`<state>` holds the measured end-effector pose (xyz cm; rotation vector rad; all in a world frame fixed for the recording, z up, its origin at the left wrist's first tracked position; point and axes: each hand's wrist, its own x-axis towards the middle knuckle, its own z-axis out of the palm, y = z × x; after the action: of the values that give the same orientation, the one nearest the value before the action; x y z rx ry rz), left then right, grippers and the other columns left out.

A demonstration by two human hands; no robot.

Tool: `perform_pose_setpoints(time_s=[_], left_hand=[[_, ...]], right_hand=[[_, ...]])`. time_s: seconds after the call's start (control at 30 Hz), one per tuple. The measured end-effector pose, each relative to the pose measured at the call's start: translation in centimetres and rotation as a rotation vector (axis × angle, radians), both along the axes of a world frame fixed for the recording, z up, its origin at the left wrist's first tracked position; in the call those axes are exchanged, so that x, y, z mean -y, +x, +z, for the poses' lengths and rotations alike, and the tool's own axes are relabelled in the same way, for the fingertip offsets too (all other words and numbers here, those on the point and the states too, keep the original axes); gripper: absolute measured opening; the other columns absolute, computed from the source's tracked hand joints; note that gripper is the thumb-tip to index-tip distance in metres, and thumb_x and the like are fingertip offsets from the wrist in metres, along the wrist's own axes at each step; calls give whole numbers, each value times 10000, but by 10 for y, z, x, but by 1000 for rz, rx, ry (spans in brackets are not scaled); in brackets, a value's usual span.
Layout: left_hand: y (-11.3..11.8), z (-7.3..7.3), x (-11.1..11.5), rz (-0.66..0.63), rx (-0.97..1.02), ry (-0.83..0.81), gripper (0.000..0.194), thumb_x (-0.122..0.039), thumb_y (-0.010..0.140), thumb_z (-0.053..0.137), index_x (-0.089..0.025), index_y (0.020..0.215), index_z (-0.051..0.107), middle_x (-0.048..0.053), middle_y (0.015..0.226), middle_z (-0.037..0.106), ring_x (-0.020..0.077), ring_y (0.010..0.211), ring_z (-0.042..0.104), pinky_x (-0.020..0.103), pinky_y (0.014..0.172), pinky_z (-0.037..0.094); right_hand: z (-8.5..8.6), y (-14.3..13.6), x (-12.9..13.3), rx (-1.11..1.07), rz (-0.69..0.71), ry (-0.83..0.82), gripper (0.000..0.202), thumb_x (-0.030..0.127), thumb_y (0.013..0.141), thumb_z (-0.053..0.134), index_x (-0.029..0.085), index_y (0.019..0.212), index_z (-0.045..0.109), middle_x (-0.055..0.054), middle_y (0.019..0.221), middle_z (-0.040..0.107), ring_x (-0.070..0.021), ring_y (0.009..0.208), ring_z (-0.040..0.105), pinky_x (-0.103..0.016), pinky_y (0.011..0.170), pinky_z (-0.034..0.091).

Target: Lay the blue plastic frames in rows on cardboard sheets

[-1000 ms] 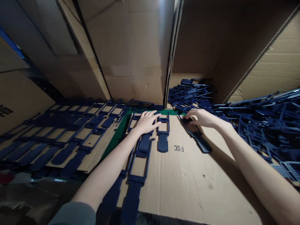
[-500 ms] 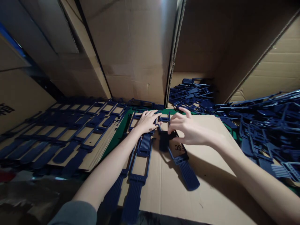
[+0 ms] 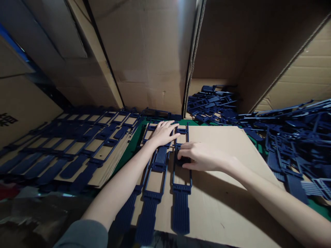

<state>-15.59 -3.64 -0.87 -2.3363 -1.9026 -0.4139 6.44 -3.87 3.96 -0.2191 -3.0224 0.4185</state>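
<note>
My left hand (image 3: 163, 133) lies flat with its fingers stretched out, over the upper part of the dark blue plastic frames laid on a cardboard sheet (image 3: 227, 213). One of these, a ribbed frame piece (image 3: 146, 218), runs from under it toward me. Fingers curled, my right hand (image 3: 198, 156) grips the middle of another dark blue plastic frame piece (image 3: 181, 210). That piece lies lengthwise on the cardboard, its ribbed paddle end toward me, beside the first. My right fingertips are partly hidden behind the hand.
At the left, rows of similar blue frames (image 3: 77, 165) lie on stacked cardboard. A tangled heap of blue pieces (image 3: 292, 148) spreads at the right, with more in an open cardboard box (image 3: 232, 41) behind. A cardboard panel (image 3: 144, 58) stands at the back over the green surface (image 3: 129, 148).
My right hand has moved down and slightly left. The frame piece in it has turned from slanting to straight, down on the cardboard alongside its neighbour. My left hand has barely moved.
</note>
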Motion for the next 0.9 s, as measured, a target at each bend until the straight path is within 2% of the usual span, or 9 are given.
perform_pose_setpoints(time_s=[0.17, 0.43, 0.63, 0.77, 0.83, 0.9], left_hand=[[0, 0, 0, -5, 4, 0, 530, -519, 909, 420, -235, 1354, 463, 84, 1445, 419, 250, 1329, 363, 446, 1121, 207], [1, 2, 0, -7, 10, -1, 529, -511, 914, 416, -221, 1353, 465, 93, 1440, 424, 255, 1324, 369, 445, 1119, 207], [1, 1, -1, 6, -8, -8, 514, -504, 915, 416, -236, 1350, 465, 83, 1443, 421, 239, 1329, 365, 444, 1124, 204], [1, 0, -1, 5, -15, -5, 512, -504, 916, 412, -241, 1352, 461, 79, 1444, 421, 237, 1329, 366, 442, 1120, 214], [0, 1, -1, 0, -11, 2, 509, -504, 918, 408, -239, 1350, 464, 79, 1440, 426, 238, 1325, 370, 442, 1118, 216], [1, 1, -1, 0, -7, 8, 502, -502, 922, 400, -242, 1346, 468, 75, 1434, 434, 236, 1319, 377, 438, 1115, 220]], right_hand=[[2, -2, 9, 13, 18, 16, 177, 263, 825, 609, 182, 979, 642, -68, 942, 611, -199, 826, 587, -303, 697, 446], [-5, -3, 13, -18, 88, -58, 162, 201, 851, 564, 176, 984, 653, -68, 983, 610, -177, 832, 602, -296, 723, 479], [-10, -7, 13, -114, 144, -43, 173, 189, 861, 557, 149, 992, 662, -83, 995, 638, -195, 952, 588, -345, 879, 458], [-10, -6, 10, -125, 169, -56, 165, 197, 862, 561, 161, 985, 664, -84, 1019, 649, -198, 987, 588, -359, 912, 448], [-7, -4, 5, -134, 154, -76, 170, 201, 867, 553, 169, 992, 663, -79, 1036, 649, -197, 997, 592, -344, 908, 456], [-2, -1, -4, -152, 70, -71, 185, 197, 875, 535, 174, 1005, 663, -79, 1048, 648, -197, 978, 603, -330, 869, 476]])
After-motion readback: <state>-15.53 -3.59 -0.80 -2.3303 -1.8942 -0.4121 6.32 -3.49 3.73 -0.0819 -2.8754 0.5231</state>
